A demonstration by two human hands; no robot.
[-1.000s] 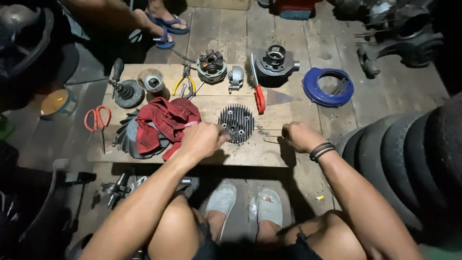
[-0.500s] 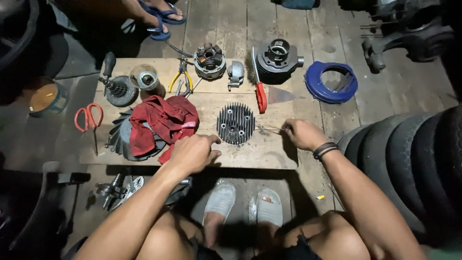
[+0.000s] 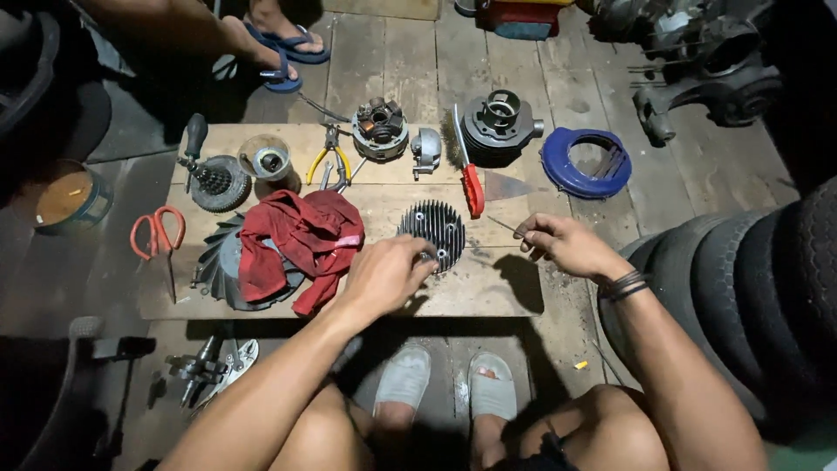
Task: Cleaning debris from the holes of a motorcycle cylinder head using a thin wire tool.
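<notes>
Down on a workshop floor, a person's left hand (image 3: 384, 275) touches the lower edge of a finned cylinder head (image 3: 432, 231) lying flat on a low wooden surface (image 3: 488, 292), fingers (image 3: 418, 259) curled together against its rim.

Just right of the head, the right hand (image 3: 565, 246) pinches a thin metal pin (image 3: 503, 224) between thumb and fingertips, clear of the fins. A red rag (image 3: 301, 240) lies bunched just left of the head, over a grey fan wheel (image 3: 218, 262). Behind them sit a red-handled brush (image 3: 469, 174), yellow pliers (image 3: 330, 164), a round stator (image 3: 379, 129) and a dark cylinder (image 3: 497, 126). Orange scissors (image 3: 157, 231) rest at the left edge, a blue ring cover (image 3: 584, 161) on the floor to the right, and stacked tyres (image 3: 750, 288) beside the right arm. Another person's sandalled feet (image 3: 283, 52) stand beyond.
</notes>
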